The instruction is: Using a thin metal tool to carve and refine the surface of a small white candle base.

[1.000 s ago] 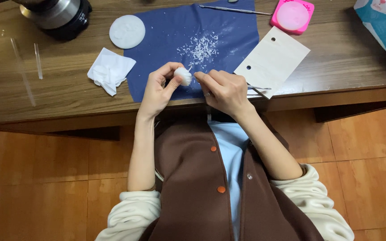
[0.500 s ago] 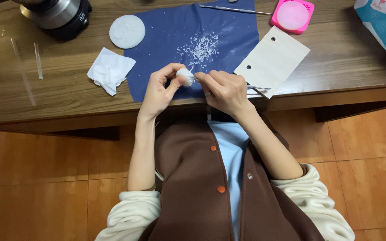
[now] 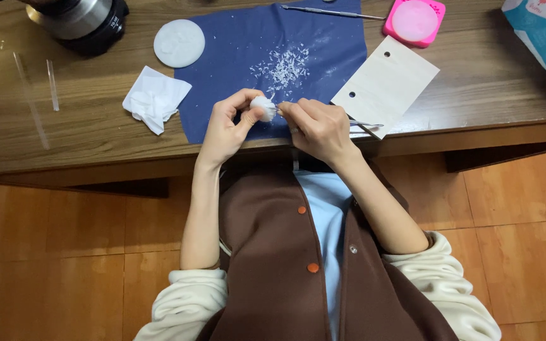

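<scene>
carving in hand: my left hand [image 3: 225, 129] fingers pinch the small white lump [image 3: 263, 108], right hand [image 3: 319, 129] closed on a thin metal tool [image 3: 364, 124]; next shaving wants a light stroke, i judge

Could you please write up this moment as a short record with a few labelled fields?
left hand: left hand holds a small white lump in its fingertips
right hand: right hand grips a thin metal tool, its tip at the lump
surface: blue cloth on a wooden desk
on the cloth: white shavings
left of the cloth: crumpled tissue, white disc
right of the cloth: pale card, pink round case
</scene>
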